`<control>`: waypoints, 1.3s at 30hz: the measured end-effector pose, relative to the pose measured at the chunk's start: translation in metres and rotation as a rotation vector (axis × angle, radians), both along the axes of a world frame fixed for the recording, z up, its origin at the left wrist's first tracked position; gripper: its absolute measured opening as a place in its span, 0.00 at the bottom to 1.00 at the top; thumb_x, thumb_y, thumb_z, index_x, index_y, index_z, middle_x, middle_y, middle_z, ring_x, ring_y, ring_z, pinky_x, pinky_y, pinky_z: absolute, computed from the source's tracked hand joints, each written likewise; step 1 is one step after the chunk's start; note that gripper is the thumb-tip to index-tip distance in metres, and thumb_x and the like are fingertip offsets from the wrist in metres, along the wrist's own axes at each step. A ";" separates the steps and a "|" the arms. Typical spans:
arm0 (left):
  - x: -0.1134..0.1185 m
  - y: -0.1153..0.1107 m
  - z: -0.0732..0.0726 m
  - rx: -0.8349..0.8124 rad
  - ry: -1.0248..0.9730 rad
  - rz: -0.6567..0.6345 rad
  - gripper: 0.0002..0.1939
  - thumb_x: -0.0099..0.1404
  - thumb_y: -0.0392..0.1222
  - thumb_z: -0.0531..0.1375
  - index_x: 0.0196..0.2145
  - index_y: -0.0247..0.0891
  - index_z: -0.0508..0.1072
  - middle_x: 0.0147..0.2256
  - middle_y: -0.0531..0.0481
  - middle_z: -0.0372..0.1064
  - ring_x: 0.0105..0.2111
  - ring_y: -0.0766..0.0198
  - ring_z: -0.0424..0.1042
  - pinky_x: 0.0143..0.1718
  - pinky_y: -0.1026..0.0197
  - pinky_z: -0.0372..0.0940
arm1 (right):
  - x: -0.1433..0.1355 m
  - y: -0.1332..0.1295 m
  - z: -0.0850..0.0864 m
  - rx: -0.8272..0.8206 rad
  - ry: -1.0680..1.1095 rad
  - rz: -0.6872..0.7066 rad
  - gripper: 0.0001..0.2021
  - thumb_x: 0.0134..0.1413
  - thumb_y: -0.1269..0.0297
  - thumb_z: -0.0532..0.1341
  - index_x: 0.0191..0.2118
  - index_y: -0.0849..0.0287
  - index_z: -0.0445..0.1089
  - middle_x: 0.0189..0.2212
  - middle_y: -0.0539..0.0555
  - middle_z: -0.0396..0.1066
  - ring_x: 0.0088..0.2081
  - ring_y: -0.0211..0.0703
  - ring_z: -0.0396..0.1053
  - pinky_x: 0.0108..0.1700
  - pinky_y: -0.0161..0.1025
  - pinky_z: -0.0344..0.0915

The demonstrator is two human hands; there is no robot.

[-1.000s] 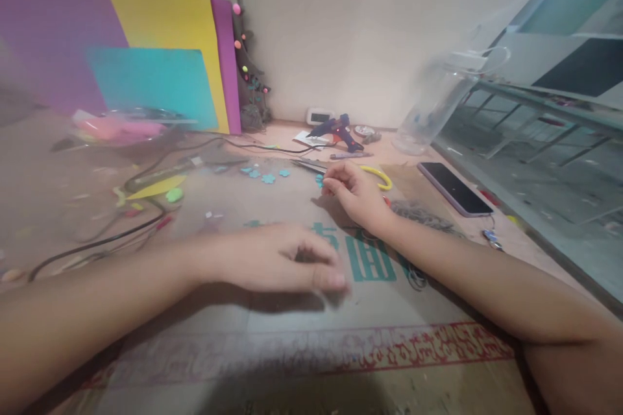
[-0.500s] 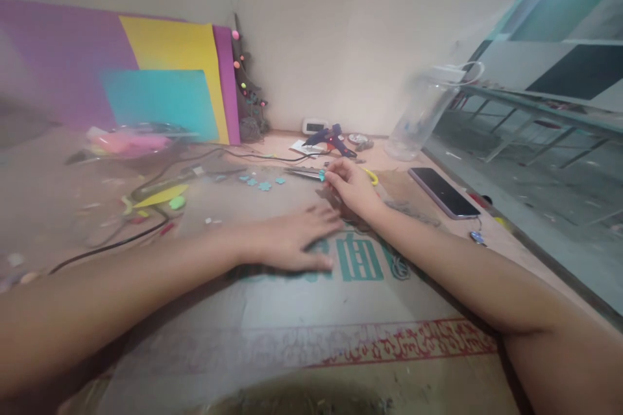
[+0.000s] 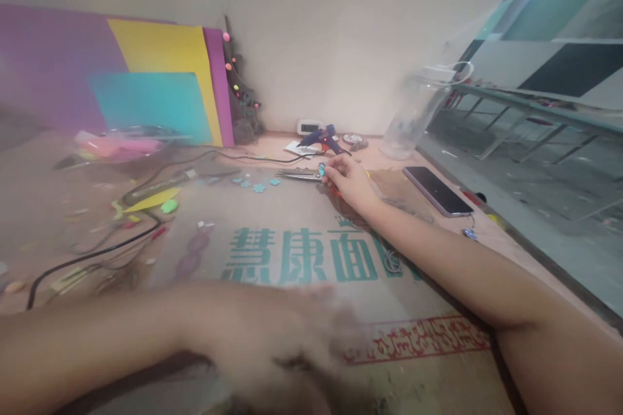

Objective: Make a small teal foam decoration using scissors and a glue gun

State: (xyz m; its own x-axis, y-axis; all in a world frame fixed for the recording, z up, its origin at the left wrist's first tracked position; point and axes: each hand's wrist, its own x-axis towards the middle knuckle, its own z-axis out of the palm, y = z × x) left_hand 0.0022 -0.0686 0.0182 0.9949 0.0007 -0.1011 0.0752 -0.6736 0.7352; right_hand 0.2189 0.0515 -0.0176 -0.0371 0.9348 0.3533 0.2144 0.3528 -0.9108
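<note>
My right hand point(image 3: 348, 178) is closed in a pinch on a small blue flower cutout point(image 3: 322, 169) at the far part of the printed woven sack point(image 3: 370, 305). Scissors point(image 3: 299, 175) lie right beside those fingertips, blades pointing left; the hand hides their handles. Several light-blue flower cutouts point(image 3: 259, 188) are scattered left of the blades. Close to me, my left hand point(image 3: 272, 331) hovers or passes over the near part of the sack. Motion smears its fingers, so I cannot tell whether it holds anything.
A glue gun point(image 3: 324, 137) sits at the back, its black cable running left. On the right are a phone point(image 3: 437, 191) and a clear plastic jug point(image 3: 409, 117). Coloured sheets point(image 3: 160, 104) lean against the wall. A green lump point(image 3: 169, 206) and scraps litter the left side.
My left hand has swept toward me from the middle of the sack, uncovering the green lettering. My right hand stays by the scissors with its pinch kept. The view has shifted slightly.
</note>
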 end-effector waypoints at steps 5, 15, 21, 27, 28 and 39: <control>-0.003 0.012 0.022 -0.213 -0.136 0.469 0.18 0.71 0.50 0.52 0.42 0.39 0.79 0.49 0.45 0.76 0.48 0.59 0.75 0.50 0.61 0.67 | 0.000 0.000 -0.001 0.021 -0.034 -0.018 0.07 0.55 0.60 0.61 0.34 0.56 0.62 0.22 0.45 0.70 0.21 0.33 0.62 0.24 0.32 0.58; -0.010 0.081 -0.030 -0.141 -0.422 1.166 0.21 0.66 0.50 0.56 0.51 0.34 0.70 0.37 0.46 0.74 0.28 0.65 0.69 0.29 0.63 0.65 | -0.014 -0.031 0.003 0.121 -0.130 0.176 0.03 0.59 0.65 0.59 0.36 0.57 0.63 0.26 0.47 0.70 0.29 0.37 0.70 0.35 0.36 0.64; -0.012 0.073 -0.028 -0.063 -0.389 0.986 0.18 0.70 0.50 0.51 0.44 0.36 0.75 0.39 0.47 0.75 0.38 0.60 0.72 0.41 0.60 0.67 | -0.021 -0.050 0.007 0.161 -0.289 0.191 0.03 0.61 0.65 0.58 0.36 0.57 0.66 0.30 0.49 0.71 0.32 0.39 0.72 0.37 0.38 0.66; -0.012 0.074 -0.027 0.060 -0.337 0.982 0.17 0.68 0.50 0.53 0.33 0.36 0.73 0.29 0.52 0.70 0.31 0.63 0.68 0.33 0.63 0.61 | -0.024 -0.055 0.010 0.215 -0.395 0.229 0.02 0.60 0.67 0.59 0.35 0.56 0.66 0.29 0.49 0.72 0.32 0.39 0.71 0.36 0.37 0.67; -0.012 0.074 -0.026 0.066 -0.331 0.988 0.17 0.68 0.50 0.53 0.32 0.36 0.73 0.29 0.52 0.69 0.31 0.63 0.67 0.33 0.62 0.61 | -0.024 -0.055 0.010 0.217 -0.382 0.231 0.01 0.60 0.67 0.59 0.36 0.56 0.66 0.30 0.49 0.72 0.32 0.39 0.72 0.36 0.37 0.67; -0.011 0.073 -0.021 -0.008 -0.337 1.112 0.16 0.66 0.50 0.53 0.27 0.36 0.71 0.25 0.52 0.66 0.28 0.64 0.64 0.30 0.62 0.57 | -0.022 -0.049 0.009 -0.050 -0.194 0.213 0.06 0.58 0.61 0.61 0.37 0.58 0.70 0.32 0.53 0.78 0.35 0.43 0.77 0.38 0.40 0.71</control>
